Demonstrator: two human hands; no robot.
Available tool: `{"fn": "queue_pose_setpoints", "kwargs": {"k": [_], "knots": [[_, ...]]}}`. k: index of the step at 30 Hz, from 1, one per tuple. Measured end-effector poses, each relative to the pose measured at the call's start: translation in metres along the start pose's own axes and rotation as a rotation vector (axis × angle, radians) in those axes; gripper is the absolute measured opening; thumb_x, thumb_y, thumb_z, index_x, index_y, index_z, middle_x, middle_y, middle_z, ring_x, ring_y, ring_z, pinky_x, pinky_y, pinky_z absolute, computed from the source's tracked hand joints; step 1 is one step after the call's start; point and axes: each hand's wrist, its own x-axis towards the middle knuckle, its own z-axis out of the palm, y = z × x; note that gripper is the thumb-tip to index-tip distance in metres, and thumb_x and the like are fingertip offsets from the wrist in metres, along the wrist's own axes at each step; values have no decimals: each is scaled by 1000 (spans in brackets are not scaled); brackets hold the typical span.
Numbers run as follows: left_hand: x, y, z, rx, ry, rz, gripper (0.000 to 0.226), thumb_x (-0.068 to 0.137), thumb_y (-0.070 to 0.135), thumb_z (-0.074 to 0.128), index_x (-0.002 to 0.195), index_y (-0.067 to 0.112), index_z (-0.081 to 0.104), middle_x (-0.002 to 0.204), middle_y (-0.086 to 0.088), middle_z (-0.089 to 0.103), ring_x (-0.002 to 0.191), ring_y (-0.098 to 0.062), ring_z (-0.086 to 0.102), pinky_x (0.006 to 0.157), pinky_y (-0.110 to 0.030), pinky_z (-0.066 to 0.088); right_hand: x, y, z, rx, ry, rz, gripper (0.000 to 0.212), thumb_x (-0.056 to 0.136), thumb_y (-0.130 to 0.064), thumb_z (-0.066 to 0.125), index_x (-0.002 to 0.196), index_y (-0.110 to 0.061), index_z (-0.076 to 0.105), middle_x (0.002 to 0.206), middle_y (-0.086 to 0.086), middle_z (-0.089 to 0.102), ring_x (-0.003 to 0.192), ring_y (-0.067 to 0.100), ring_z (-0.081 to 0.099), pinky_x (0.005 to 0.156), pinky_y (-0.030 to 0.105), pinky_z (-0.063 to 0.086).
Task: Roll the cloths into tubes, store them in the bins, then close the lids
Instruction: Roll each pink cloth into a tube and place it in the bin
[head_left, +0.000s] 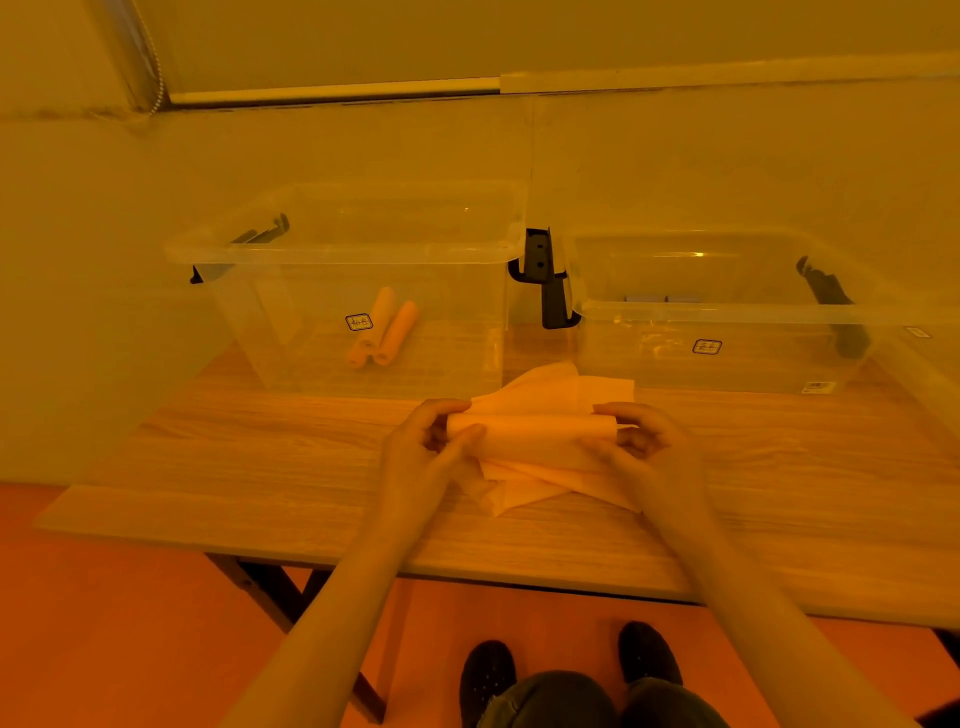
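1. While the rolling step was in hand, the left hand (434, 441) and right hand (641, 441) each pinched one end of a half-formed cloth tube (530, 428), fingers curled round it, just above the table (260, 457).
2. Loose tail of that cloth (561, 389) lay spread toward the bins; the next move would call for winding it in evenly so the tube stays tight.
3. Unrolled cloths (524, 486): a small stack lay under the tube, touching it, and could drag along.
4. Left bin (343, 249): lid off, two rolled tubes (387, 327) side by side on its floor.
5. Right bin (727, 312): open, contents unclear.
6. Black latch handles (545, 275) stood between the bins; no lid could be made out.
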Motion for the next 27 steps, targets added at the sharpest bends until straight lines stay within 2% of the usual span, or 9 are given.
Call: {"fn": "queue_pose_setpoints", "kwargs": {"k": [3, 7, 9, 12, 17, 20, 23, 25, 27], "knots": [[-1, 0, 1, -29, -31, -18, 40, 78, 15, 76, 105, 40, 61, 100, 13, 65, 89, -7, 62, 74, -25, 52, 0, -1, 1, 14, 32, -8, 24, 78, -33, 70, 100, -40, 62, 104, -15, 61, 91, 6, 61, 75, 24, 54], [-1, 0, 2, 12, -35, -2, 37, 79, 18, 76, 102, 42, 60, 98, 11, 64, 85, -7, 60, 68, -18, 49, -1, -1, 1, -6, 34, -28, 23, 79, -47, 59, 101, -41, 62, 97, 0, 62, 88, 14, 59, 75, 33, 52], [0, 0, 1, 46, -26, 5, 31, 81, 21, 74, 101, 41, 60, 97, 11, 64, 83, -5, 59, 66, -15, 47, 0, -1, 1, 1, 17, -20, 24, 77, -45, 62, 101, -43, 61, 97, 1, 62, 87, 16, 60, 71, 31, 53], [-1, 3, 1, 49, -17, 0, 23, 84, 22, 70, 102, 34, 61, 95, 11, 63, 81, 2, 58, 65, -13, 47, 2, 0, 3, 11, -25, 14, 32, 74, -31, 74, 100, -42, 59, 106, -6, 64, 95, 10, 63, 78, 27, 55], [-2, 5, 1, 7, -30, -17, 30, 80, 18, 75, 100, 35, 61, 97, 11, 63, 82, 2, 60, 65, -14, 51, 2, -2, 4, 90, 0, 40, 35, 65, -36, 73, 98, -37, 62, 105, -10, 66, 97, 6, 64, 75, 22, 55], [-2, 4, 2, -23, -37, -22, 35, 78, 16, 76, 100, 39, 60, 102, 14, 64, 91, 1, 62, 74, -20, 54, 2, -1, 3, 39, 10, 5, 33, 68, -38, 71, 98, -41, 60, 101, -6, 64, 93, 12, 64, 74, 26, 56], [-1, 1, 2, -44, -36, -25, 33, 81, 15, 74, 100, 39, 61, 105, 13, 64, 95, -3, 63, 77, -24, 55, 1, 1, 1, 22, -21, 9, 36, 64, -51, 69, 97, -40, 62, 102, 1, 65, 92, 19, 64, 75, 40, 58], [0, 1, 2, -34, -29, -28, 31, 83, 17, 72, 102, 39, 61, 105, 12, 64, 94, -5, 63, 76, -26, 56, 0, 2, 1, 9, -40, 14, 38, 62, -52, 70, 96, -37, 62, 100, -1, 67, 92, 16, 65, 77, 39, 58], [0, 0, 1, -14, -16, -20, 25, 85, 19, 69, 104, 34, 62, 102, 12, 64, 90, -5, 62, 73, -27, 55, 0, -1, 1, 7, -43, 10, 33, 63, -43, 72, 94, -35, 63, 96, -5, 67, 89, 10, 65, 76, 32, 58]]}}
